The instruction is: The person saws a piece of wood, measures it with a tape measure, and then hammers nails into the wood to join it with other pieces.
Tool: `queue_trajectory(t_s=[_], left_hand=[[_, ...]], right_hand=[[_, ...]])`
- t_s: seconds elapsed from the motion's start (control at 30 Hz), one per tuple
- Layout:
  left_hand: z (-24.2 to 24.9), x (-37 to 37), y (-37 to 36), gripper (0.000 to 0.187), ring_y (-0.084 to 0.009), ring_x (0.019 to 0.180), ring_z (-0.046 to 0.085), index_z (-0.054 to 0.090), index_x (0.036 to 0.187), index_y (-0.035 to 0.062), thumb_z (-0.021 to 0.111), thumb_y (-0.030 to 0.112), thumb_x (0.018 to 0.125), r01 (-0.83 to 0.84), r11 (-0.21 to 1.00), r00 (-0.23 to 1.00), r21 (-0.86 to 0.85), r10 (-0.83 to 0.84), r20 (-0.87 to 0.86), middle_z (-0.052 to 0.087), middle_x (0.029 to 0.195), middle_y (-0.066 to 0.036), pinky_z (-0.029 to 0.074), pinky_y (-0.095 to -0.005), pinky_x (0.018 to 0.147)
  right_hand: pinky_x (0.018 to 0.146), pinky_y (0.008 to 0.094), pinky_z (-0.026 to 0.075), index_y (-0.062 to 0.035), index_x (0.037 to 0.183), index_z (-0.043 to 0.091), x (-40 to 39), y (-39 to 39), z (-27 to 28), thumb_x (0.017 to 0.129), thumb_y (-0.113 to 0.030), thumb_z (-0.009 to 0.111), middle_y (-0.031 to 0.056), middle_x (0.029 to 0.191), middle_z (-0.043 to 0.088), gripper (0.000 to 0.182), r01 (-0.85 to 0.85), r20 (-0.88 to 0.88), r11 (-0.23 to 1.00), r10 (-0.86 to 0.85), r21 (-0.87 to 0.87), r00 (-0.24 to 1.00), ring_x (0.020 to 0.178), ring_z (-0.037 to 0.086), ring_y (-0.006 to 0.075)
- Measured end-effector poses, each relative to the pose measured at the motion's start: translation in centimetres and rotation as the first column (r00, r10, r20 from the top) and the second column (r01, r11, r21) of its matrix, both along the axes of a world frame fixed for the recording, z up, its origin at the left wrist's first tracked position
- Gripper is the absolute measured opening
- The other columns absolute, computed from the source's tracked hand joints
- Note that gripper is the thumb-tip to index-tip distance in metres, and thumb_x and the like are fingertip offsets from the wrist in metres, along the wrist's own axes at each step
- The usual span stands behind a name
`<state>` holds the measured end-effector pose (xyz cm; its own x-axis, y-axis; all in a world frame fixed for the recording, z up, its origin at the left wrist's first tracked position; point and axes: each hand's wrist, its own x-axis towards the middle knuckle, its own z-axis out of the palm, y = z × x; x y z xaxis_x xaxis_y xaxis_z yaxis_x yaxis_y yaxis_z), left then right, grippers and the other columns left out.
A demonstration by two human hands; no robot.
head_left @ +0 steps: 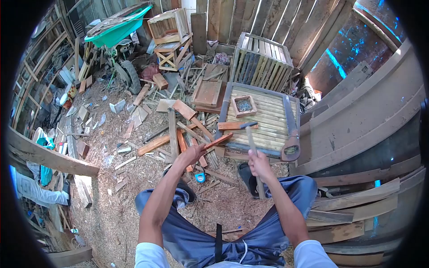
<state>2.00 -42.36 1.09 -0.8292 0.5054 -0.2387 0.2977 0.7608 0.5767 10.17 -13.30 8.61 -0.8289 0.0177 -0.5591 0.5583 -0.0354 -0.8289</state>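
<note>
Hammer (pixel 248 130) raised over slatted panel's (pixel 268 117) near edge.

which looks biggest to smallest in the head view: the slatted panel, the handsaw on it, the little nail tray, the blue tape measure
1. slatted panel
2. handsaw
3. nail tray
4. tape measure
The tape measure lies nearer the camera, yet looks smallest.
</note>
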Motion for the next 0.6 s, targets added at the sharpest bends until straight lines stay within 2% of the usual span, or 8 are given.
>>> queue_trajectory(t_s=[0.03, 0.07, 0.17, 0.23, 0.37, 0.57, 0.6], left_hand=[[-0.1, -0.1, -0.1, 0.036, -0.0420, 0.082, 0.062, 0.054, 0.122, 0.0062, 0.053, 0.031, 0.096, -0.002, 1.000, 1.000, 0.015, 0.002, 0.008, 0.063, 0.086, -0.026, 0.047, -0.0478, 0.068], [-0.2, -0.2, -0.2, 0.035, -0.0419, 0.082, 0.062, 0.054, 0.121, 0.0061, 0.053, 0.031, 0.096, -0.007, 1.000, 1.000, 0.028, 0.007, 0.014, 0.063, 0.086, -0.026, 0.047, -0.0476, 0.069], [-1.1, -0.4, -0.3, 0.035, -0.0415, 0.081, 0.062, 0.055, 0.119, 0.0054, 0.053, 0.032, 0.096, -0.005, 0.998, 1.000, 0.057, 0.006, -0.028, 0.063, 0.083, -0.025, 0.047, -0.0470, 0.068], [0.3, 0.1, 0.0, 0.036, -0.0417, 0.080, 0.062, 0.056, 0.118, 0.0051, 0.053, 0.033, 0.096, 0.013, 0.998, 1.000, 0.055, -0.013, -0.003, 0.063, 0.082, -0.025, 0.047, -0.0470, 0.068], [2.7, 0.2, 0.4, 0.034, -0.0421, 0.078, 0.062, 0.058, 0.112, 0.0037, 0.054, 0.033, 0.095, 0.028, 0.999, 1.000, 0.045, -0.028, 0.005, 0.063, 0.080, -0.024, 0.046, -0.0477, 0.067], [2.2, 0.7, 0.8, 0.033, -0.0422, 0.078, 0.062, 0.058, 0.105, 0.0025, 0.055, 0.033, 0.094, 0.003, 1.000, 0.999, 0.017, -0.002, -0.036, 0.063, 0.079, -0.025, 0.046, -0.0492, 0.066], [2.0, 0.5, 0.8, 0.033, -0.0421, 0.078, 0.062, 0.058, 0.105, 0.0025, 0.056, 0.033, 0.094, 0.011, 1.000, 0.998, 0.013, -0.010, -0.063, 0.063, 0.079, -0.025, 0.046, -0.0492, 0.066]], right_hand=[[0.031, 0.0213, 0.024, -0.0133, 0.089, 0.041, -0.2, 0.4, 0.5, 0.101, -0.034, 0.045, -0.0041, 0.061, 0.038, 0.025, 0.070, -0.011, 0.995, -0.070, -0.070, 0.997, 0.041, 0.033, 0.0041], [0.031, 0.0208, 0.024, -0.0144, 0.086, 0.039, -0.4, 0.5, 0.9, 0.101, -0.034, 0.044, -0.0043, 0.061, 0.036, 0.026, 0.133, -0.045, 0.989, -0.136, -0.067, 0.990, 0.041, 0.032, 0.0041], [0.030, 0.0225, 0.026, -0.0132, 0.087, 0.040, -0.7, 1.6, 0.7, 0.101, -0.035, 0.046, -0.0034, 0.060, 0.037, 0.026, 0.211, -0.142, 0.961, -0.237, -0.179, 0.961, 0.039, 0.032, 0.0047], [0.030, 0.0225, 0.026, -0.0138, 0.086, 0.039, -0.5, 1.8, 0.8, 0.101, -0.035, 0.044, -0.0034, 0.060, 0.036, 0.027, 0.208, -0.118, 0.954, -0.237, -0.214, 0.964, 0.039, 0.032, 0.0050], [0.031, 0.0219, 0.024, -0.0133, 0.088, 0.040, -0.5, 1.3, 0.9, 0.101, -0.034, 0.045, -0.0038, 0.061, 0.036, 0.025, 0.175, -0.056, 0.961, -0.191, -0.215, 0.980, 0.040, 0.032, 0.0047], [0.033, 0.0219, 0.022, -0.0122, 0.092, 0.044, 0.2, -0.3, 0.3, 0.100, -0.035, 0.047, -0.0040, 0.063, 0.038, 0.024, -0.016, 0.012, 0.992, 0.018, -0.128, 1.000, 0.041, 0.031, 0.0041], [0.032, 0.0212, 0.023, -0.0120, 0.092, 0.044, 0.3, -0.5, 0.7, 0.101, -0.035, 0.044, -0.0040, 0.062, 0.038, 0.025, -0.018, 0.009, 0.994, 0.019, -0.105, 1.000, 0.041, 0.031, 0.0040]])
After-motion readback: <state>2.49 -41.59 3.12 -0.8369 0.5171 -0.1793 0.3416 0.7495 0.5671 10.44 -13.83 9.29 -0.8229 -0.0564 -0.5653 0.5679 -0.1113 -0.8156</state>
